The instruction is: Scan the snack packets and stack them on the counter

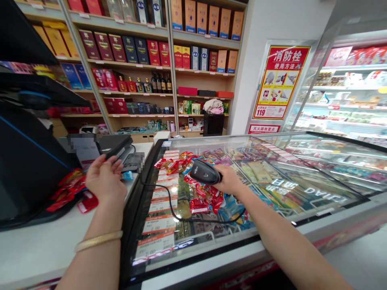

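My right hand (pixel 229 180) is closed around the handle of a black barcode scanner (pixel 205 172), held over the glass lid of a chest freezer. From the scanner a black cable (pixel 171 203) loops across the glass. Small red snack packets (pixel 207 196) lie in a loose pile beneath and behind it. Above the white counter, my left hand (pixel 106 179) has its fingers apart, and I see nothing in it. Beside that hand are more red packets (pixel 69 188), and a small blue packet (pixel 127 175) shows just past its other side.
The chest freezer (pixel 169 278) with price labels stands against the counter (pixel 33 249). A black checkout terminal (pixel 27 161) rises at left. Behind are shelves (pixel 133 64) of boxes and bottles, a red fire-hydrant sign (pixel 281 82) and a lit display cooler (pixel 350 100).
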{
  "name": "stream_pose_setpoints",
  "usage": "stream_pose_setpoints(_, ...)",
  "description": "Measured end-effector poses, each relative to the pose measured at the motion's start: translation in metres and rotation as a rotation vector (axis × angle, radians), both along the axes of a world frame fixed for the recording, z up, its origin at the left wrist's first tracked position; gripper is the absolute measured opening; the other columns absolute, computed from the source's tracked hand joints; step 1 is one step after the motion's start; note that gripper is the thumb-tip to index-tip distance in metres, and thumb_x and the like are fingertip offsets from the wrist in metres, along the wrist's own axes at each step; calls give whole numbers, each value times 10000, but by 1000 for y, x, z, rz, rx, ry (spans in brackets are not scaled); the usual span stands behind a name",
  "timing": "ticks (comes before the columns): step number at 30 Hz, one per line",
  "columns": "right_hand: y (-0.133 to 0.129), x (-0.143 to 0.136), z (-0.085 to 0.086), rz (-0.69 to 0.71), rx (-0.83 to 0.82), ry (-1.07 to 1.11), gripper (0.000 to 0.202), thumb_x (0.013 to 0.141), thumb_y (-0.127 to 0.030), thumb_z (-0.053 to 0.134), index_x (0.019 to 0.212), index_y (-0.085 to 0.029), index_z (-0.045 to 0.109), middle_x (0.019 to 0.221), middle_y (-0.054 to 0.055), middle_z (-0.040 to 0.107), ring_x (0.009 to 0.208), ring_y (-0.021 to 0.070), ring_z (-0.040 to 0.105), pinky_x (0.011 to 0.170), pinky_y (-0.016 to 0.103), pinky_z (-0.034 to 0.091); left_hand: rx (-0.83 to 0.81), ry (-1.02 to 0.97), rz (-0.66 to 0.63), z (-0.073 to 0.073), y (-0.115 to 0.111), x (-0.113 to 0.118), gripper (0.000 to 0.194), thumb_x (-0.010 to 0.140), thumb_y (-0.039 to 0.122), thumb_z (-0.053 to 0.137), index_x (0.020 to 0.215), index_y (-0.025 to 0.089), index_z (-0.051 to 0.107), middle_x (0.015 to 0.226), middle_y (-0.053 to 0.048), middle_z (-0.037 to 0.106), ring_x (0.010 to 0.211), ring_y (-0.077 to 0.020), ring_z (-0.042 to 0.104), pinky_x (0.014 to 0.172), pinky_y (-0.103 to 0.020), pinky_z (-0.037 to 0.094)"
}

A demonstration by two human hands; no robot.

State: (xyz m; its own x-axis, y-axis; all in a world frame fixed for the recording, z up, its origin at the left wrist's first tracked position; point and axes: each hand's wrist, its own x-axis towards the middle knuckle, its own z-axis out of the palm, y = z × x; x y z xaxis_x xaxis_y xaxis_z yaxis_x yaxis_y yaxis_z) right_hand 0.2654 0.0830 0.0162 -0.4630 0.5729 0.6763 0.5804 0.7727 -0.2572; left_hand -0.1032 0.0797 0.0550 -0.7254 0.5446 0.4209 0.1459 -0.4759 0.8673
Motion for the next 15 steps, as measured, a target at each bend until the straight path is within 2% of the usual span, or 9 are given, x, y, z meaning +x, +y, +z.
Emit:
stream_pose_setpoints(1,1,1,0,-3,10,8,246,741,-294,656,968,-198,664,886,73,716,798,223,656,737,310,487,-8,-68,8,0,-1,16,268,759,228,557,1018,165,579,866,-26,657,732,-118,627,730,-282,529)
stream_pose_setpoints(3,2,2,0,-16,31,28,256,741,-302,656,974,-196,660,889,78,715,808,229,657,744,318,492,-92,53,-139,-3,-2,47,267,713,260,625,957,152,641,820,-35,688,694,-124,629,697,-267,519)
stream_pose_setpoints(5,2,2,1,-43,42,42,250,742,-309,655,966,-198,656,880,80,712,799,232,653,731,322,494,-206,294,-309,-12,-2,74,303,696,333,656,944,160,680,811,-54,716,725,-166,655,695,-292,522)
stream_pose_setpoints(7,3,3,2,-73,47,52,231,742,-308,654,945,-198,653,866,80,709,784,233,647,718,324,493,-299,537,-418,-23,-1,94,316,692,388,659,925,179,706,837,-73,737,773,-212,675,716,-331,529)
stream_pose_setpoints(9,2,3,3,-90,48,62,209,742,-301,651,924,-198,653,863,80,708,783,234,643,721,327,493,-346,716,-444,-34,1,109,289,699,390,649,903,199,721,876,-87,746,814,-243,683,759,-368,530)
stream_pose_setpoints(11,2,3,3,-97,50,69,201,741,-291,646,918,-197,655,874,82,709,798,237,644,732,330,493,-361,799,-423,-42,3,119,255,705,362,641,887,206,728,899,-99,745,848,-261,684,816,-399,521)
stream_pose_setpoints(15,0,2,4,-109,66,52,216,734,-290,653,929,-197,662,881,87,715,806,247,648,723,333,492,-373,736,-390,-46,8,130,172,692,343,648,767,211,729,863,-104,737,882,-290,678,876,-438,500)
